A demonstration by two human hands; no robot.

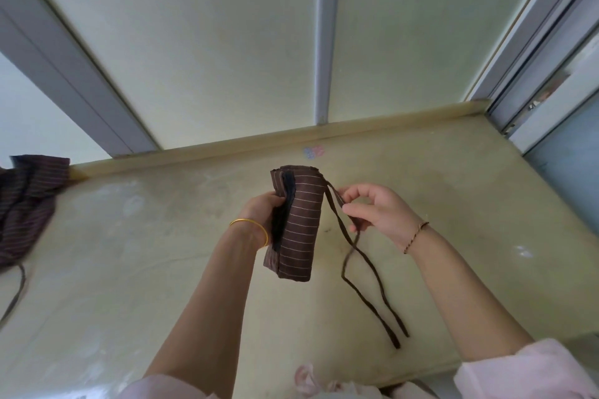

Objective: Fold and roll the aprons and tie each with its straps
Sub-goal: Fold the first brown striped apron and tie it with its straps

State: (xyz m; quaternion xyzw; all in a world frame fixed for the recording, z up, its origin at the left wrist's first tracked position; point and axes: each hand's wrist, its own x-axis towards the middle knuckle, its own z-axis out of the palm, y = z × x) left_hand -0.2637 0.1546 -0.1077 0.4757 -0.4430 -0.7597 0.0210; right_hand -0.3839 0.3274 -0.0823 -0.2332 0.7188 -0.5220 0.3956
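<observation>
The left hand [262,214] is closed around the rolled apron [299,227] at about the middle of its length, so one end of the roll stands out above the grip and the other end below it. The roll is lifted off the table [146,236] and stands nearly upright, a little tilted. I judge this hold has a purpose: the grip keeps the layers pressed so the roll cannot open, and the lifted position leaves free space all around it for the winding. The two straps [351,246] leave the roll above the left grip, at the side turned to the right hand [381,214]. This hand pinches them between thumb and fingers [355,211], just beside the roll, so the short part between the two grips looks nearly straight. Below the right grip the straps fall loose toward the person, and their ends are well apart from both hands; I cannot tell if the ends touch the table. The rolling seems finished and the tying not yet begun, since no strap goes around the roll. The next move probably needs the right hand to carry the straps around the roll near the left grip. A second apron [27,204] lies unfolded in a heap on the table, far outside the left grip, not yet folded.
</observation>
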